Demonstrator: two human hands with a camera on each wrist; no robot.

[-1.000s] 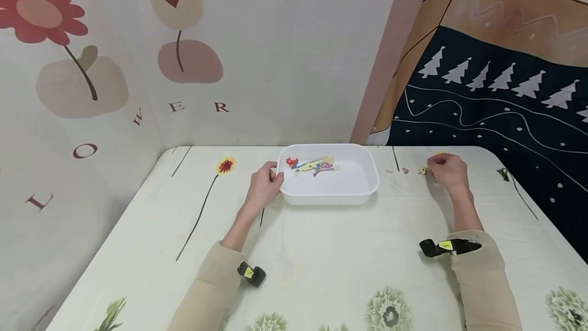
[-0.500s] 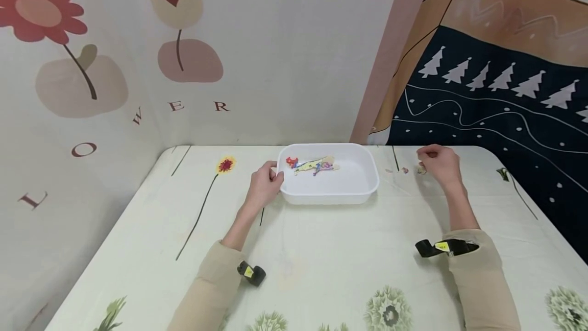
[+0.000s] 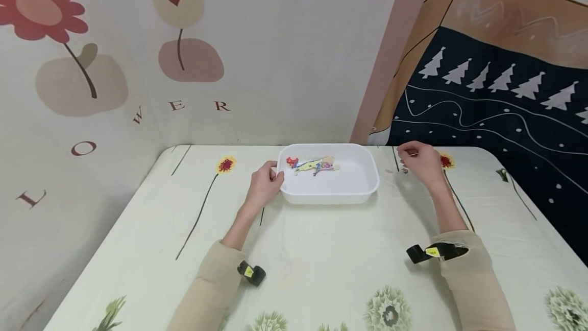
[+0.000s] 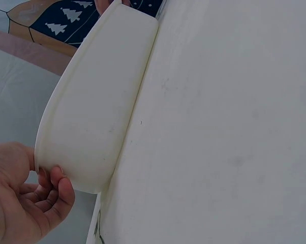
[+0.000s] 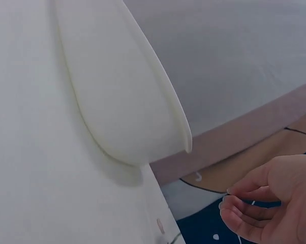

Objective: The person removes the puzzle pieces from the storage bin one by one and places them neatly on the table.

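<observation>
White rectangular tray (image 3: 328,199), long axis left to right, pinched at its left end by the left hand (image 3: 265,185); near, leftward of the right hand (image 3: 421,165), fingers together, grip contents unclear.

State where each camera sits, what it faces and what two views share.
Head: worn on the head, facing forward and down at the table and white tray; left grip, right grip and sleeves show.
Left wrist: worn there, facing the tray's outer wall; left grip at lower left, a sliver of right grip at top.
Right wrist: worn there, facing the tray's outer wall; right grip at lower right.
Shared: both wrist views show the tray's outside, neither its colourful contents.
</observation>
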